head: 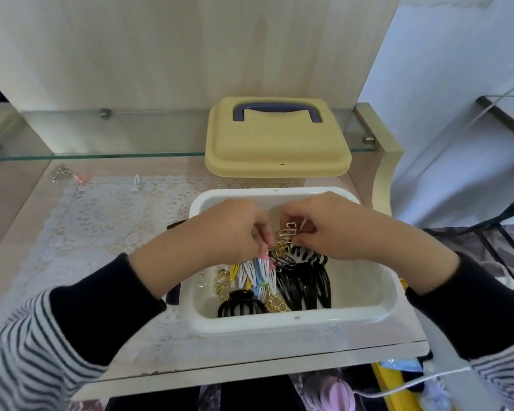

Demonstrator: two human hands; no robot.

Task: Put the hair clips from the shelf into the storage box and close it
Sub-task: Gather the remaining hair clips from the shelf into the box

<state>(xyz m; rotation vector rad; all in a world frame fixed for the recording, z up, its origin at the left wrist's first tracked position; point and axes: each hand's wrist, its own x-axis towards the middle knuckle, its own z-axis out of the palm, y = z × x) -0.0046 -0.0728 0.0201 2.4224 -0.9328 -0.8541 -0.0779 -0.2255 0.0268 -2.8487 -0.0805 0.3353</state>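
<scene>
Pastel snap clips [258,271], pinched in a bunch by the left hand [235,229], and gold clips [285,235], pinched by the right hand [330,226], hang over the open white storage box [297,321]. Behind it, the yellow lid [276,143] rests on the glass shelf [101,137]; stray clips [69,173] lie far left. Box contents: black claw clips [241,304] and more gold ones.

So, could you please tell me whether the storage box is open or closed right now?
Open. Its yellow lid lies apart on the glass shelf behind, and the white box shows hair clips inside.
</scene>
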